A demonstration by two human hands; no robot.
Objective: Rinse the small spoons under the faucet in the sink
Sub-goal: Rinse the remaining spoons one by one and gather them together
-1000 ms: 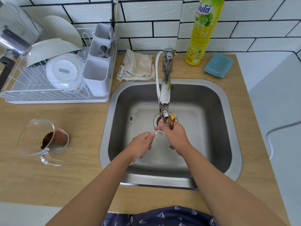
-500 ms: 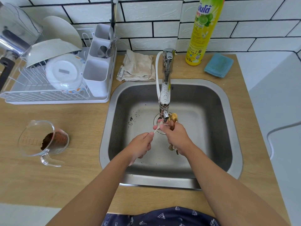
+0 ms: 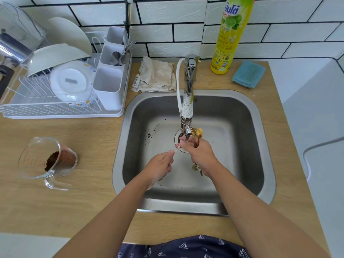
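Spoons (image 3: 197, 134), small and gold-coloured, stand in the right hand (image 3: 200, 154), which has its fingers curled round their handles. Their bowls rise above the fist, just beside the faucet (image 3: 188, 108) nozzle, and the decorated handle ends come out below the hand. All this is over the sink (image 3: 242, 146), near the drain.

To the left of the right hand, and a little nearer to the person, is the left hand (image 3: 160, 167). Its fingers are curled, and the thumb and forefinger pinch the end of a thin white stick (image 3: 177, 148). The other end of the stick touches the fingers of the right hand. What the stick is exactly I cannot tell.

Far to the left of the left hand, on the wooden counter (image 3: 83, 183), stands a glass measuring cup (image 3: 47, 161) with brown powder inside. Beyond both hands, behind the sink, lie a folded cloth (image 3: 157, 75), a yellow soap bottle (image 3: 230, 34) and a blue sponge (image 3: 248, 74). A white dish rack (image 3: 61, 86) is at the far left.
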